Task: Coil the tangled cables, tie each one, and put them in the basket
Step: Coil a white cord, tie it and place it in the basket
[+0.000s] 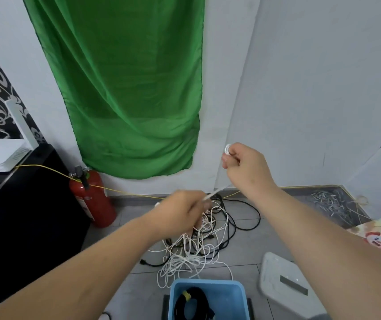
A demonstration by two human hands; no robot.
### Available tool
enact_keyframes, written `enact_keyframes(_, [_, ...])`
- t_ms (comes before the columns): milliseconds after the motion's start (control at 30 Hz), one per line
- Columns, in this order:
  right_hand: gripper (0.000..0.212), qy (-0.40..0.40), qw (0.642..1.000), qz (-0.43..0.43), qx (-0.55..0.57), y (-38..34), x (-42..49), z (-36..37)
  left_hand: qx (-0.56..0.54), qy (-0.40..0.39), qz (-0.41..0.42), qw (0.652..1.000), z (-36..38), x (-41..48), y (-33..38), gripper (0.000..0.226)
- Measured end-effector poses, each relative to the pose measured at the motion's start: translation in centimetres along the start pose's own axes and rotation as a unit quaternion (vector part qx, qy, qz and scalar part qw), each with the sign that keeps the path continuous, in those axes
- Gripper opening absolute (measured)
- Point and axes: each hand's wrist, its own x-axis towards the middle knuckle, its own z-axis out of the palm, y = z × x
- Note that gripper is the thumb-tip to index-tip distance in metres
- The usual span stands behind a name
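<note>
A tangle of white cable (190, 255) and black cable (242, 218) lies on the grey tiled floor. My left hand (180, 213) grips a strand of the white cable above the heap. My right hand (245, 162) is raised higher and pinches the white cable's end, a small white round piece (227, 150). The strand runs taut between both hands. A blue basket (235, 294) stands at the bottom centre and holds a coiled black cable (193, 303) tied with a yellow strap.
A red fire extinguisher (92, 199) stands left of the heap by a black cabinet (23, 215). A yellow cord (125, 192) runs along the wall under a green cloth (129, 88). A white box (284, 285) sits right of the basket.
</note>
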Motion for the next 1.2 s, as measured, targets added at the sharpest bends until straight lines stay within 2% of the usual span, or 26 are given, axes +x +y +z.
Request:
enact_keyframes(100, [0.019,-0.095,0.994,0.018,-0.057,0.5,-0.4,0.4,-0.029,0.168,0.064,0.983,-2.3,0.1,0.4,0.016])
enact_keyframes(167, [0.024,-0.162,0.985,0.029,-0.044,-0.8,-0.9,0.4,-0.068,0.231,0.056,0.969,-3.4,0.0,0.5,0.016])
enact_keyframes(200, [0.026,-0.194,0.980,0.052,0.004,-1.8,-1.3,0.2,-0.099,0.246,0.039,0.964,-3.9,0.0,0.5,0.016])
enact_keyframes(300, [0.036,-0.297,0.926,0.139,0.188,-4.0,-2.1,-0.5,-0.174,0.248,-0.009,0.953,-5.0,-0.1,0.1,0.019])
enact_keyframes(433, [0.027,-0.455,0.837,0.168,0.252,-5.5,-2.9,-0.9,-0.204,0.208,-0.025,0.956,-4.5,0.2,-0.1,0.020])
enact_keyframes(500, [0.027,-0.491,0.803,0.175,0.287,-6.4,-3.2,-1.1,-0.210,0.179,-0.029,0.961,-3.9,0.2,-0.5,0.023])
enact_keyframes(567, [0.029,-0.467,0.775,0.187,0.383,-7.3,-3.1,-1.3,-0.193,0.138,-0.046,0.970,-3.2,0.3,-1.2,0.025])
enact_keyframes(667, [0.022,-0.355,0.733,0.222,0.536,-8.1,-2.5,-1.4,-0.029,0.063,-0.089,0.994,-2.0,0.6,-2.4,0.028])
enact_keyframes(733, [0.017,-0.266,0.728,0.244,0.583,-7.9,-2.1,-1.1,0.033,0.015,-0.088,0.995,-1.0,0.6,-2.3,0.023])
enact_keyframes(833, [0.017,-0.132,0.723,0.283,0.616,-6.9,-1.4,-0.3,0.032,-0.016,-0.065,0.997,0.4,0.6,-1.7,0.013])
enact_keyframes(967, [0.018,-0.007,0.690,0.301,0.659,-5.6,0.2,-0.8,0.037,-0.037,-0.011,0.999,2.0,0.4,-0.8,0.012])
enact_keyframes(1000, [0.017,0.011,0.693,0.298,0.656,-5.1,0.5,-0.9,0.020,-0.052,-0.002,0.998,2.3,0.2,-0.5,0.012])
enact_keyframes(1033, [0.015,0.022,0.715,0.292,0.635,-4.6,0.6,-0.8,-0.006,-0.065,0.002,0.998,2.4,0.0,-0.1,0.012])
enact_keyframes(1133, [0.009,0.050,0.863,0.228,0.448,-3.1,0.3,-0.2,-0.072,-0.061,0.000,0.996,2.2,-0.2,1.1,0.015])
enact_keyframes(1200, [0.009,0.057,0.930,0.159,0.325,-2.5,0.0,0.1,-0.108,-0.042,0.008,0.993,1.6,-0.3,2.0,0.018])
